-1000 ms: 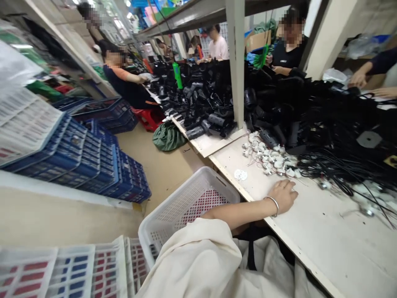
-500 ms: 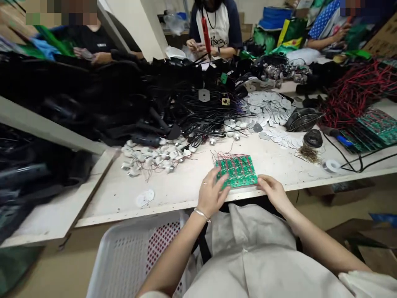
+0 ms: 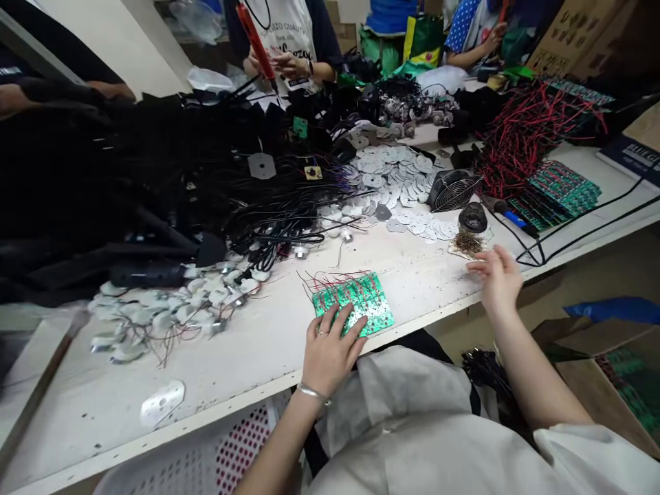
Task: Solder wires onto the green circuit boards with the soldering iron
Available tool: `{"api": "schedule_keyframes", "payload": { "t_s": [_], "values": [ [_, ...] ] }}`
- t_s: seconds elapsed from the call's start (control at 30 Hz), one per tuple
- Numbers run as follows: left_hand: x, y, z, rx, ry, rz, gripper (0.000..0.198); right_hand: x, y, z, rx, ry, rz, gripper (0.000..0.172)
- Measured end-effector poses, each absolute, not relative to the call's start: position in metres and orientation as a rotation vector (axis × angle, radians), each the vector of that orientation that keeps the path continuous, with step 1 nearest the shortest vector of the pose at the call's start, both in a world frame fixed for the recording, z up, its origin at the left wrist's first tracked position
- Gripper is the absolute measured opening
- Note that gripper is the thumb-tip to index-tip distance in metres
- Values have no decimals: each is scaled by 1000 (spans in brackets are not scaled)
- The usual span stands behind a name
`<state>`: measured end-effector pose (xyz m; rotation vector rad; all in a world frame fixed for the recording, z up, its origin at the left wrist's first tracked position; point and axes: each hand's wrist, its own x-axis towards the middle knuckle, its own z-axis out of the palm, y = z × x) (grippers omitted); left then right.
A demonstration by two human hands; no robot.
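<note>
A green circuit board panel (image 3: 379, 306) with thin red and black wires along its far side lies near the table's front edge. My left hand (image 3: 330, 344) rests on its near left part, fingers spread flat. My right hand (image 3: 499, 278) is off to the right of the panel, over the table edge, fingers stretched out and holding nothing I can see. Just beyond its fingertips sits a small clump of brownish metal shavings (image 3: 468, 243), with a dark round lump (image 3: 473, 218) behind. A blue-handled soldering iron (image 3: 518, 221) lies further right.
White wired parts (image 3: 175, 309) and grey metal plates (image 3: 397, 172) are heaped across the table. Stacked boards (image 3: 564, 185), red wires (image 3: 526, 137) and a small black fan (image 3: 454, 190) stand right. A white basket (image 3: 170, 460) is below. Co-workers sit opposite.
My right hand has let go of the panel's right corner and moved right, towards the metal shavings. My left hand stays on the panel. The view has turned right.
</note>
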<state>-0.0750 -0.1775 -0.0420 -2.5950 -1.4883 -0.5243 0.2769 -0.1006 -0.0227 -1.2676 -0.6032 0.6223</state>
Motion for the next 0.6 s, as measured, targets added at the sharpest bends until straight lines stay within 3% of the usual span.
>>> {"api": "schedule_keyframes", "payload": {
  "t_s": [0.17,0.3,0.37,0.47,0.53,0.6],
  "values": [
    [-73,-172,-35,-2708,-1365,-645,30,328,-69,-6,-1211,-389,521,38],
    [-105,-129,-15,-2502,-1451,-877,26,345,-37,0,-1231,-351,476,55],
    [-124,-91,-2,-2355,-1536,-879,24,349,-24,-2,-1306,-382,487,47],
    [-142,-32,10,-2249,-1649,-648,26,351,-17,-9,-1335,-452,445,28],
    [-145,-3,11,-2302,-1623,-426,28,347,-26,-14,-1299,-492,401,34],
    [-147,12,9,-2394,-1540,-270,26,338,-47,-19,-1261,-555,339,51]
  ]
}}
